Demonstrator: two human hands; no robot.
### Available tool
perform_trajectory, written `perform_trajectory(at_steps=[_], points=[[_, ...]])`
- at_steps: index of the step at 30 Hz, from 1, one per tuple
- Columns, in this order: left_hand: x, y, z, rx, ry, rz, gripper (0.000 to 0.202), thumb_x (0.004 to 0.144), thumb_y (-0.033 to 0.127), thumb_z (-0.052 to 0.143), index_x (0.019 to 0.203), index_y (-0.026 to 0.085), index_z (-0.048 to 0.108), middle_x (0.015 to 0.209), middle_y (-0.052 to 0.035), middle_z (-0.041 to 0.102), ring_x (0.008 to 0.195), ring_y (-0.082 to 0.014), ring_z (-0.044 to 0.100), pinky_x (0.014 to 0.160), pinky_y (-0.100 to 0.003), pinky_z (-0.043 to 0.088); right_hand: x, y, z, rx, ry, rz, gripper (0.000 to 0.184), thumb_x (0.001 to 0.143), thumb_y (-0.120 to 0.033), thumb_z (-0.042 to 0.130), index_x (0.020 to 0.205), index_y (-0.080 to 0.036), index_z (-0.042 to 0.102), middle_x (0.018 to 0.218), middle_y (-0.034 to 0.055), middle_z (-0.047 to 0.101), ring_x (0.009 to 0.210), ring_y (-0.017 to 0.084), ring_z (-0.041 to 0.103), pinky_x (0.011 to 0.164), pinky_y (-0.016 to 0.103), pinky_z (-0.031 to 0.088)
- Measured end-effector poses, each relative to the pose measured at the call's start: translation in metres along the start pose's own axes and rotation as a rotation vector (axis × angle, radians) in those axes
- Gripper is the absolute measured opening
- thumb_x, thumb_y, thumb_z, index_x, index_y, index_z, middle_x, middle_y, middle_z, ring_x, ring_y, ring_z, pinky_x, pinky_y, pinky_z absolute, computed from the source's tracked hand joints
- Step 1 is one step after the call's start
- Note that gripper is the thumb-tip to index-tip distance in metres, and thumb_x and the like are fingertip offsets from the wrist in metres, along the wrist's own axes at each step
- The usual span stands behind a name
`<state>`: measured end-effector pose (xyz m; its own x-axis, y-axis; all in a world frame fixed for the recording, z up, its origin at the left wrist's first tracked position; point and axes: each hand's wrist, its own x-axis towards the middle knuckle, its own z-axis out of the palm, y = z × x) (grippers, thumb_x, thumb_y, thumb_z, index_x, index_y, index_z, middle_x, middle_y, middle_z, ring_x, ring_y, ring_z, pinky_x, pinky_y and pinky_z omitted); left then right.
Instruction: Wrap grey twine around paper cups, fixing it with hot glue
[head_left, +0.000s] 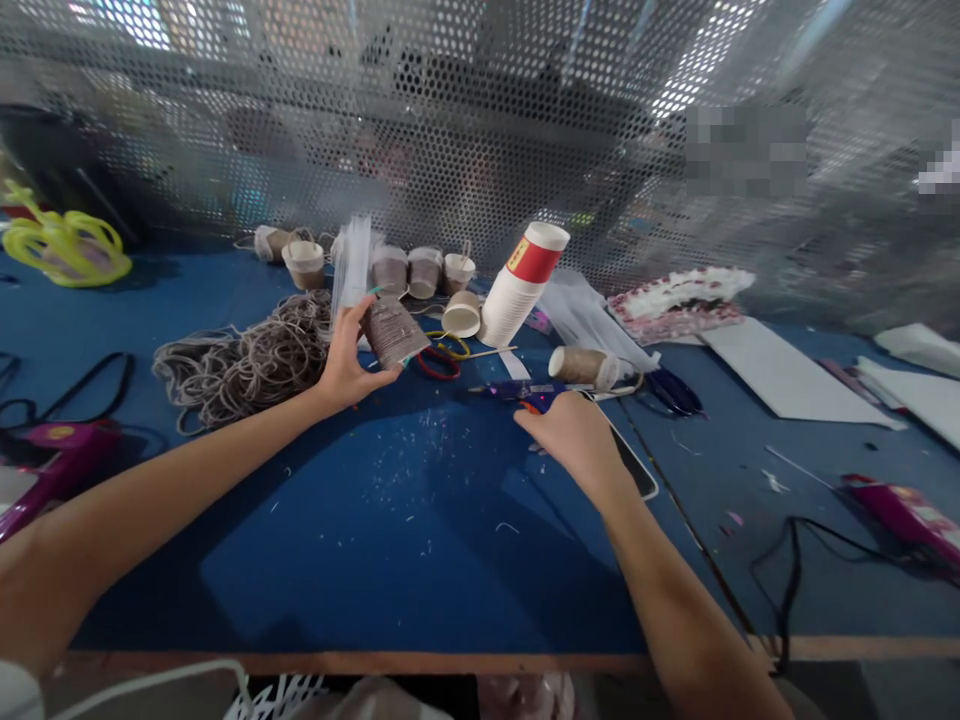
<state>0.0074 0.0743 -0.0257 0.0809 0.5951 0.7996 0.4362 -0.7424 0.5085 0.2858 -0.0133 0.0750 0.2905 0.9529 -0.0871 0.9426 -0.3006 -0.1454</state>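
Observation:
My left hand (346,352) is closed round a paper cup wrapped in brown twine (391,331), held tilted just above the blue table (360,540). My right hand (571,432) grips a purple glue gun (517,392) that lies low over the table, its nozzle pointing left toward the cup. A pile of loose brown twine (247,358) lies just left of my left hand. Red and yellow rings (442,355) lie under the cup.
Several twine-wrapped cups (420,270) stand at the back beside a tilted stack of white paper cups (521,285). A twine spool (583,366), plastic sleeves (351,262), white sheets (787,375), other purple glue guns (904,512) (45,465) with black cords, and a perforated metal screen (450,120) surround the work area.

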Motion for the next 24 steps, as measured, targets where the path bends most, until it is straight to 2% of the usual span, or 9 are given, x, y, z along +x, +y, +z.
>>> perform_trajectory(at_steps=[2, 5, 8, 12, 16, 20, 24], points=[[0.000, 0.003, -0.001, 0.005, -0.022, -0.014, 0.093, 0.069, 0.034, 0.082, 0.147, 0.029, 0.032, 0.123, -0.0103, 0.046, 0.115, -0.0292, 0.055, 0.089, -0.044, 0.059, -0.001, 0.002, -0.003, 0.144, 0.138, 0.053, 0.028, 0.076, -0.041, 0.061, 0.087, -0.015, 0.061, 0.088, 0.0189, 0.071, 0.089, 0.036, 0.071, 0.072, 0.041, 0.053], [0.002, 0.009, -0.003, 0.027, -0.053, 0.000, 0.090, 0.070, 0.036, 0.081, 0.146, 0.028, 0.034, 0.120, -0.0102, 0.049, 0.109, -0.0274, 0.058, 0.083, -0.041, 0.060, -0.006, -0.001, -0.001, 0.389, 0.310, 0.046, 0.044, 0.066, -0.050, 0.071, 0.089, -0.020, 0.047, 0.085, 0.0163, 0.069, 0.085, 0.035, 0.070, 0.068, 0.042, 0.054], [0.004, 0.014, -0.006, 0.057, -0.094, 0.055, 0.088, 0.071, 0.036, 0.079, 0.146, 0.025, 0.035, 0.120, -0.0116, 0.051, 0.109, -0.0270, 0.058, 0.081, -0.038, 0.061, -0.014, -0.008, 0.011, 0.531, 0.373, -0.059, 0.053, 0.059, -0.050, 0.074, 0.082, -0.026, 0.033, 0.076, 0.0092, 0.066, 0.076, 0.032, 0.069, 0.064, 0.042, 0.055], [0.004, 0.017, -0.008, 0.093, -0.140, 0.139, 0.090, 0.070, 0.042, 0.079, 0.146, 0.021, 0.036, 0.119, -0.0123, 0.054, 0.104, -0.0255, 0.060, 0.076, -0.035, 0.063, -0.023, -0.013, 0.026, 0.585, 0.445, -0.188, 0.050, 0.064, -0.043, 0.069, 0.081, -0.029, 0.024, 0.070, 0.0025, 0.062, 0.068, 0.026, 0.068, 0.060, 0.039, 0.055], [0.005, 0.018, -0.009, 0.110, -0.206, 0.147, 0.090, 0.070, 0.052, 0.078, 0.145, 0.020, 0.038, 0.115, -0.0120, 0.058, 0.101, -0.0255, 0.061, 0.073, -0.034, 0.064, -0.029, -0.015, 0.032, 0.585, 0.487, -0.287, 0.047, 0.069, -0.040, 0.064, 0.081, -0.029, 0.020, 0.068, -0.0008, 0.058, 0.063, 0.023, 0.065, 0.056, 0.037, 0.053], [0.006, 0.020, -0.009, 0.090, -0.225, 0.142, 0.087, 0.072, 0.057, 0.075, 0.142, 0.018, 0.042, 0.111, -0.0118, 0.060, 0.100, -0.0257, 0.062, 0.071, -0.034, 0.064, -0.034, -0.018, 0.033, 0.580, 0.449, -0.278, 0.045, 0.070, -0.039, 0.060, 0.082, -0.029, 0.019, 0.068, -0.0008, 0.057, 0.062, 0.024, 0.065, 0.056, 0.039, 0.053], [0.006, 0.020, -0.009, 0.067, -0.215, 0.153, 0.084, 0.072, 0.056, 0.074, 0.141, 0.018, 0.044, 0.110, -0.0115, 0.060, 0.098, -0.0245, 0.063, 0.069, -0.032, 0.065, -0.037, -0.020, 0.033, 0.573, 0.427, -0.279, 0.041, 0.069, -0.038, 0.058, 0.085, -0.028, 0.022, 0.070, 0.0005, 0.058, 0.066, 0.026, 0.066, 0.060, 0.042, 0.054]])
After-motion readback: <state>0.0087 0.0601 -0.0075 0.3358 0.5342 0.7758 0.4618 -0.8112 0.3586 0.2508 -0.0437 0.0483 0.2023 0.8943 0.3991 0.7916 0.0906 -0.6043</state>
